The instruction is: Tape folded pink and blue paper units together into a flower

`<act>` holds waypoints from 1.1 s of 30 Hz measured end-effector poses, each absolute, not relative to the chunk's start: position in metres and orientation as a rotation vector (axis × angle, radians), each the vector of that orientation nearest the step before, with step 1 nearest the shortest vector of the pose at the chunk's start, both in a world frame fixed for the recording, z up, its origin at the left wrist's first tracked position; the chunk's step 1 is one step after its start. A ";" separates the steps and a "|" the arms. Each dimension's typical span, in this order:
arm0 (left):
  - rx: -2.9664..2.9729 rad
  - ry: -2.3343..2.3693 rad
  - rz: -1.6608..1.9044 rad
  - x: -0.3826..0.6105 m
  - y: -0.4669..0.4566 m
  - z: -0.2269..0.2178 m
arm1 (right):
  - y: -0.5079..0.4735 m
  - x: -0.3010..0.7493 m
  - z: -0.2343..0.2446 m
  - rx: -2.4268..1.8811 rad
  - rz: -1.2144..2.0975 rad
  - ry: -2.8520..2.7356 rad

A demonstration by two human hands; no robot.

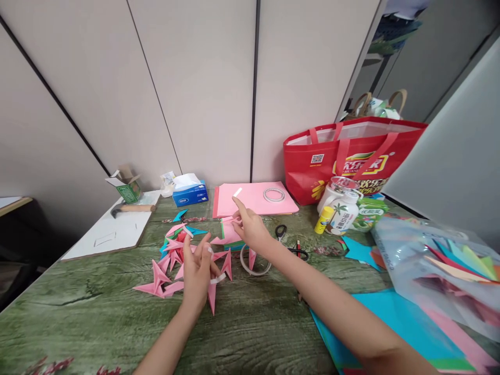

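Stars of folded pink paper (154,281) are lying in a loose cluster left of the frame's centre, on the dark green wood-grain surface (253,328). The left hand (198,273) is hovering at the cluster's right side with its fingers bent, a pink paper point (211,299) showing just below them; whether it is gripping that piece I cannot tell. A white strip (187,233) is showing at its raised index fingertip, and another pale strip (219,278) is lying across the pink point. The right hand (250,226), near the middle of the frame, is stretching its index finger toward the upper left while the other fingers are curling in; a small white strip (237,192) seems to be clinging to the fingertip, in front of the pink paper stack (250,203). If that strip is sticky, a brush against the stack could be gluing it down in the wrong spot, or a fold in it could be spoiling its hold. Crowding is posing another risk: a careless dip of the left hand could be crushing the thin points, and the right forearm, passing above the black-handled scissors (280,232) and tape roll (255,274), could be knocking them aside.
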State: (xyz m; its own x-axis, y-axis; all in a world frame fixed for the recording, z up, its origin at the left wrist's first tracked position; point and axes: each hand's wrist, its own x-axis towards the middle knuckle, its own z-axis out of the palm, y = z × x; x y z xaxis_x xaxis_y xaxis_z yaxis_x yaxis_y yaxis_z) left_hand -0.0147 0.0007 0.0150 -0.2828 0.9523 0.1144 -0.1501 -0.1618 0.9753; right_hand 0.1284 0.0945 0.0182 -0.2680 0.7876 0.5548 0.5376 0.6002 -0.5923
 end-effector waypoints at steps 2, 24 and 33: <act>1.039 1.190 1.594 -0.017 0.002 0.015 | 0.088 0.134 0.024 -0.979 0.306 -1.906; 0.960 1.186 1.507 -0.012 -0.004 0.028 | 0.031 0.121 0.012 -0.660 0.724 -1.717; 0.925 1.179 1.534 -0.015 -0.002 0.025 | 0.034 0.113 0.017 -0.743 1.278 -1.134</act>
State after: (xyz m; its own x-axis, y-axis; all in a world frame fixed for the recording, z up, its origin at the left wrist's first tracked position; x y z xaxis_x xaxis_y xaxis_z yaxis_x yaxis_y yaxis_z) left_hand -0.0151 -0.0024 0.0251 -0.2553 0.9668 0.0142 -0.2348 -0.0762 0.9690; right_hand 0.1132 0.0343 0.0165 -0.0835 0.9694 0.2307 -0.3442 0.1892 -0.9196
